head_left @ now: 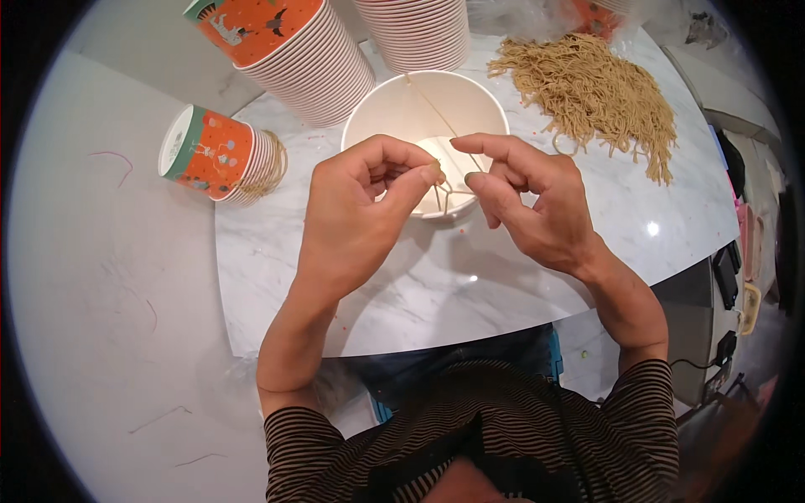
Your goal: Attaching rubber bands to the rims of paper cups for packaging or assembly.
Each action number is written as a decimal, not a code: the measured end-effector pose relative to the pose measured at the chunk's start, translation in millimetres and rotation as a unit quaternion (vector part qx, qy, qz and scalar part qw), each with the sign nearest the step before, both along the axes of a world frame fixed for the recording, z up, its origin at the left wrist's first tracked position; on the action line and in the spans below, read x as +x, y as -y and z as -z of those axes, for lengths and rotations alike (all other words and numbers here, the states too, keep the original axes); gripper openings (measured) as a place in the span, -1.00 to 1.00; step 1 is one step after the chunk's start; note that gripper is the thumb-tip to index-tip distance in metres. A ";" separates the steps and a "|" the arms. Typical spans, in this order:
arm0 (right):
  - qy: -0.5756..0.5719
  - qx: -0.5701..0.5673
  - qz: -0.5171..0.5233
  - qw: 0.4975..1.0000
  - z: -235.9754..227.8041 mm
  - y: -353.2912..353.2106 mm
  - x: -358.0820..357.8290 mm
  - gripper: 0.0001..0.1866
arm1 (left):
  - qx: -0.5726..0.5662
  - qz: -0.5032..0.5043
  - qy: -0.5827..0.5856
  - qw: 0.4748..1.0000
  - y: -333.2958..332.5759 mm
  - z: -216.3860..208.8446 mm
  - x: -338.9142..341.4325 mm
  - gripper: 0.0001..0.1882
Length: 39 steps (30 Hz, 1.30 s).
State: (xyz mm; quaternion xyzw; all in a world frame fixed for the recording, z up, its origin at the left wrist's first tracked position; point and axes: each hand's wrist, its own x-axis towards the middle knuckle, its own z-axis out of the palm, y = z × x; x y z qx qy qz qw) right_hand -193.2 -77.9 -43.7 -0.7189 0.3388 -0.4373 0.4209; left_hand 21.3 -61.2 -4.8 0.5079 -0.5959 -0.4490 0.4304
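Observation:
A white paper bucket [379,113] stands on the marble-patterned table before me, its open mouth upward. Tan string [430,105] runs from its far rim across the opening to my fingers, and several strands meet near the close rim. With thumb and forefinger pinched, my left hand [352,205] grips the strands over that rim. My right hand [545,197] has the string between its thumb and forefinger, just to the right; the other fingers curl beneath. Whether a knot lies under the left fingertips is hidden.
Behind the bucket rise a tilted stack of orange-printed buckets [310,80] and a white stack [419,42]. At the left lies a shorter stack [214,159] with tan string loops [270,168] around it. A heap of tan strings [587,96] covers the table's far right.

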 end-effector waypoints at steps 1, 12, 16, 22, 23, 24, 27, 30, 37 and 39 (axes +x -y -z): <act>0.002 0.001 0.001 1.000 0.4 -0.7 -0.6 -0.71 | 0.014 0.002 -0.012 1.000 -0.4 -2.6 -0.3 -0.88; 0.058 0.041 -0.018 0.997 12.0 6.3 -6.8 -0.75 | 0.025 0.031 -0.016 0.999 -6.5 -5.1 1.8 -0.91; 0.146 0.110 -0.058 0.981 7.0 4.8 -6.5 -0.74 | -0.052 0.087 0.040 0.994 -10.7 -1.8 0.3 -0.93; 0.181 0.075 -0.093 0.976 13.7 10.1 -9.2 -0.71 | 0.042 0.178 0.122 0.976 -4.0 -15.7 -8.3 -0.94; 0.192 0.070 -0.089 0.975 13.8 10.6 -8.7 -0.71 | 0.041 0.177 0.122 0.976 -2.9 -15.0 -7.5 -0.94; 0.203 0.065 -0.086 0.973 13.3 11.2 -8.7 -0.72 | 0.016 0.184 0.115 0.976 -2.0 -12.2 -5.8 -0.93; 0.224 0.043 -0.095 0.969 12.0 14.2 -11.8 -0.72 | 0.017 0.189 0.112 0.975 -1.4 -8.6 -1.1 -0.94; 0.222 0.005 -0.093 0.971 16.5 17.3 -15.1 -0.73 | 0.055 0.197 0.126 0.971 -1.3 -8.9 3.7 -0.94; 0.187 -0.006 -0.054 0.981 3.9 9.9 -19.9 -0.75 | 0.074 0.209 0.171 0.960 -1.8 -12.1 10.5 -0.94; 0.043 0.050 -0.029 0.997 -7.0 9.0 -26.5 -0.75 | 0.064 0.179 0.172 0.966 -4.9 -12.1 9.9 -0.95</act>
